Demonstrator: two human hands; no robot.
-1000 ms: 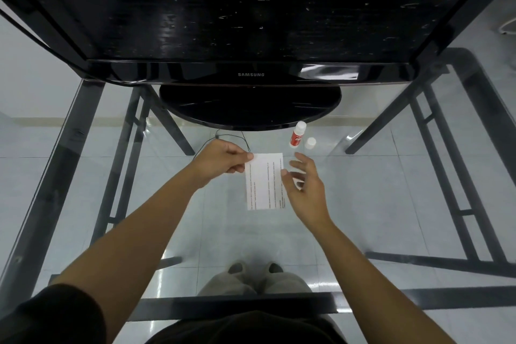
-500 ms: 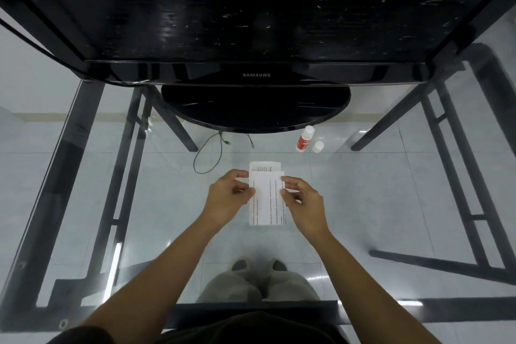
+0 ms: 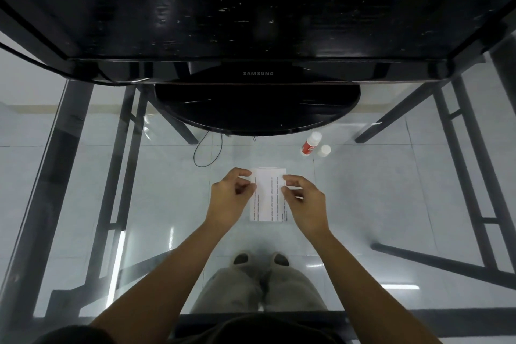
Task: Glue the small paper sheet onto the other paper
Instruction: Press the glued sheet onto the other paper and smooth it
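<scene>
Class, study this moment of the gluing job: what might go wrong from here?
1. Left hand and right hand pinch the printed sheet only near its top; it may land crooked on the other paper peeking out beyond it.
2. The glue stick sits uncapped, its cap beside it, and may dry out.

The counter was clear glass on a dark metal frame, with the tiled floor showing through it. At its far side sat a round black monitor base, with a thin black cable looping out near it. Right of the base a red-and-white glue stick stood uncapped, its white cap just beside it. Nearer lay a printed paper, and a second white sheet showed only as a strip at its far edge.
</scene>
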